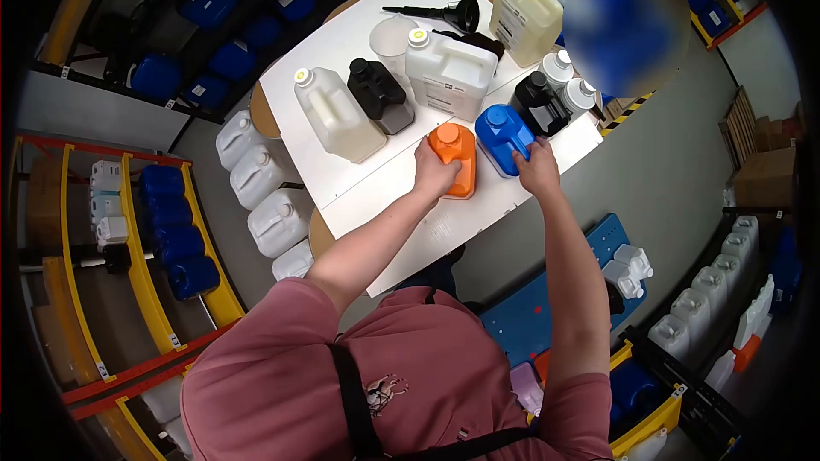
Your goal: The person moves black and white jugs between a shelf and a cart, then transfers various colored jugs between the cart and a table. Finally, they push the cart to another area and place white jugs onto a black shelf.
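My left hand (436,172) is closed on a small orange canister (462,181), gripping it by its left side and handle. The canister stands upright on the white table (342,186) with its orange cap on. To its right, my right hand (539,167) grips the handle side of a small blue canister (500,130), also capped and on the table. The fingers of both hands are partly hidden. Behind them stand a white canister (448,78), a black canister (380,96) and a large translucent canister (336,116). Another black canister (540,104) is just beyond the blue one.
Farther back are a yellow-capped canister (527,19), a black funnel (461,15), a clear measuring jug (392,37) and white bottles (578,96). White canisters (278,222) line the table's left side. A blue bench (521,316) is at lower right. Shelves surround me.
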Tool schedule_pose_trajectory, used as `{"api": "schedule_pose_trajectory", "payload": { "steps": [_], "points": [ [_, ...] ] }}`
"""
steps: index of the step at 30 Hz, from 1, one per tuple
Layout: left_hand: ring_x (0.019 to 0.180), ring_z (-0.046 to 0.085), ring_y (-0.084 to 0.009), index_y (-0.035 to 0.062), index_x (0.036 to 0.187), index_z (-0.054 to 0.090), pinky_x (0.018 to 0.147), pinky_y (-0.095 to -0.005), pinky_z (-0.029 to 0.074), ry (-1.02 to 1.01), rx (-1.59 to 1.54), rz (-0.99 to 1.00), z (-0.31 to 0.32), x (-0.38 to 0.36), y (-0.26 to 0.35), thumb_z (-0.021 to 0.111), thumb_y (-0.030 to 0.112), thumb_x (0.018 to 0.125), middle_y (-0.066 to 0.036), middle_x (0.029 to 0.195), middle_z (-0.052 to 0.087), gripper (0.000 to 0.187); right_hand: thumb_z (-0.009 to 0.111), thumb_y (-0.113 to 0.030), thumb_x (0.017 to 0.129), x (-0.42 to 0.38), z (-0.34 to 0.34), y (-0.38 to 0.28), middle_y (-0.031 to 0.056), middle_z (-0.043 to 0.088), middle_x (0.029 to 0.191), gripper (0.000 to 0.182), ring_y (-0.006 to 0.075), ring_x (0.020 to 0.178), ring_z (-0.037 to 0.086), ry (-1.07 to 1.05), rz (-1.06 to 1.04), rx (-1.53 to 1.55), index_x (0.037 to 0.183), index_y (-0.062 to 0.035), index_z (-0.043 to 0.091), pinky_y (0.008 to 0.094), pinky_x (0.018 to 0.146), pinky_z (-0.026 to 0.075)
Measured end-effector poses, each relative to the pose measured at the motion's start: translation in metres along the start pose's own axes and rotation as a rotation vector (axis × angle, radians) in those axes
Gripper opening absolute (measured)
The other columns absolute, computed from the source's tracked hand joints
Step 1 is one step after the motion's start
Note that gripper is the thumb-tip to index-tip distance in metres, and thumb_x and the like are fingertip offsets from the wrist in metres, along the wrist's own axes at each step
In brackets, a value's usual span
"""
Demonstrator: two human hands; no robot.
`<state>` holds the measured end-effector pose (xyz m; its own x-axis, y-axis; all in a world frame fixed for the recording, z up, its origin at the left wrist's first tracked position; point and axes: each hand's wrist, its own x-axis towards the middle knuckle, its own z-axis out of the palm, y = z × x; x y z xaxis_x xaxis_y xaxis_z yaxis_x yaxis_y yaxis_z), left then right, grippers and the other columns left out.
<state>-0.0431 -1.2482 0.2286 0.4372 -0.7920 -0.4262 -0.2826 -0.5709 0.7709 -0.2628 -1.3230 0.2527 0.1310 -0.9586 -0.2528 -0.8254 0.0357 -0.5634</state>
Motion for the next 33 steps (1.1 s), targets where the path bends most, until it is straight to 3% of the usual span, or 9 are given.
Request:
{"api": "schedule_pose_trajectory", "payload": {
  "steps": [4, 7, 13, 16, 19, 22, 25, 28, 33],
  "points": [
    [0.124, 0.053, -0.0321, -0.0037, 0.129, 0.046, 0.105, -0.0368, 0.047, -0.039, -0.021, 0.032, -0.022, -0.013, -0.012, 0.076, 0.022, 0.082, -0.021, 0.137, 0.043, 0.061, 0.069, -0.033, 0.092, -0.022, 0.002, 0.018, 0.0261, 0.049, 0.146, 0.046, 0.0423, 0.13, 0.053, -0.044, 0.048, 0.063, 0.115, 0.0072, 0.066, 0.0451, 0.107, 0.045],
    [0.122, 0.051, -0.0286, -0.0006, 0.108, 0.06, 0.102, -0.035, 0.047, -0.105, 0.143, 0.052, -0.036, -0.027, -0.002, 0.076, 0.027, 0.085, -0.019, 0.135, 0.043, 0.04, 0.066, -0.031, 0.097, -0.058, 0.012, 0.046, 0.0204, 0.063, 0.117, 0.037, 0.0311, 0.096, 0.064, 0.097, 0.039, 0.156, 0.099, 0.0055, 0.062, 0.0398, 0.084, 0.053],
    [0.132, 0.043, -0.0303, 0.0, 0.104, 0.068, 0.107, -0.0365, 0.042, -0.197, 0.141, 0.167, -0.028, -0.027, -0.025, 0.073, 0.027, 0.091, -0.019, 0.14, 0.041, 0.03, 0.067, -0.028, 0.098, -0.183, 0.002, 0.086, 0.0141, 0.054, 0.141, 0.03, 0.0189, 0.1, 0.064, 0.081, 0.364, 0.82, 0.099, 0.0011, 0.063, 0.0356, 0.074, 0.055],
    [0.131, 0.047, -0.0321, -0.0001, 0.105, 0.071, 0.108, -0.0384, 0.042, -0.155, 0.197, 0.278, -0.024, -0.053, -0.016, 0.074, 0.03, 0.091, -0.022, 0.139, 0.048, 0.034, 0.068, -0.028, 0.098, -0.251, 0.031, 0.143, 0.0123, 0.047, 0.148, 0.028, 0.0203, 0.105, 0.063, 0.145, 0.529, 1.1, 0.102, -0.0001, 0.064, 0.0359, 0.08, 0.056],
    [0.127, 0.052, -0.032, 0.001, 0.103, 0.073, 0.107, -0.0384, 0.041, -0.262, 0.139, 0.355, -0.01, -0.041, -0.054, 0.075, 0.032, 0.092, -0.022, 0.136, 0.053, 0.032, 0.071, -0.028, 0.095, -0.326, 0.037, 0.166, 0.0144, 0.049, 0.146, 0.032, 0.0196, 0.101, 0.064, 0.385, 0.643, 1.22, 0.098, 0.0037, 0.064, 0.0328, 0.074, 0.055],
    [0.118, 0.057, -0.0209, -0.0018, 0.104, 0.071, 0.097, -0.0335, 0.049, -0.497, 0.039, 0.29, 0.012, -0.085, -0.031, 0.067, 0.027, 0.1, -0.014, 0.137, 0.05, 0.029, 0.071, -0.029, 0.095, -0.402, 0.074, 0.217, 0.013, 0.05, 0.143, 0.031, 0.0214, 0.101, 0.064, 0.574, 0.765, 1.219, 0.098, 0.0014, 0.067, 0.0353, 0.077, 0.056],
    [0.103, 0.065, -0.0153, 0.0008, 0.124, 0.06, 0.087, -0.0312, 0.056, -0.659, 0.001, 0.142, 0.046, -0.159, 0.002, 0.06, 0.027, 0.104, -0.008, 0.123, 0.062, 0.033, 0.071, -0.03, 0.095, -0.454, 0.099, 0.253, 0.0125, 0.05, 0.142, 0.035, 0.0256, 0.11, 0.062, 0.506, 0.978, 1.454, 0.112, -0.0001, 0.066, 0.04, 0.083, 0.057],
    [0.101, 0.066, -0.0151, 0.0042, 0.123, 0.059, 0.087, -0.0326, 0.057, -0.696, 0.084, 0.048, 0.087, -0.209, -0.002, 0.06, 0.029, 0.104, -0.005, 0.114, 0.066, 0.031, 0.072, -0.032, 0.094, -0.489, 0.136, 0.314, 0.012, 0.05, 0.143, 0.05, 0.0281, 0.118, 0.058, 0.553, 1.216, 1.648, 0.132, -0.0021, 0.056, 0.0466, 0.088, 0.056],
    [0.106, 0.061, -0.0113, 0.0047, 0.122, 0.061, 0.096, -0.0313, 0.05, -0.843, 0.234, 0.037, 0.146, -0.243, -0.068, 0.059, 0.027, 0.105, -0.002, 0.112, 0.066, 0.028, 0.074, -0.036, 0.092, -0.514, 0.18, 0.436, 0.0119, 0.046, 0.148, 0.071, 0.0302, 0.13, 0.048, 0.945, 1.35, 1.841, 0.149, -0.0087, 0.042, 0.053, 0.093, 0.053]
  ]
}}
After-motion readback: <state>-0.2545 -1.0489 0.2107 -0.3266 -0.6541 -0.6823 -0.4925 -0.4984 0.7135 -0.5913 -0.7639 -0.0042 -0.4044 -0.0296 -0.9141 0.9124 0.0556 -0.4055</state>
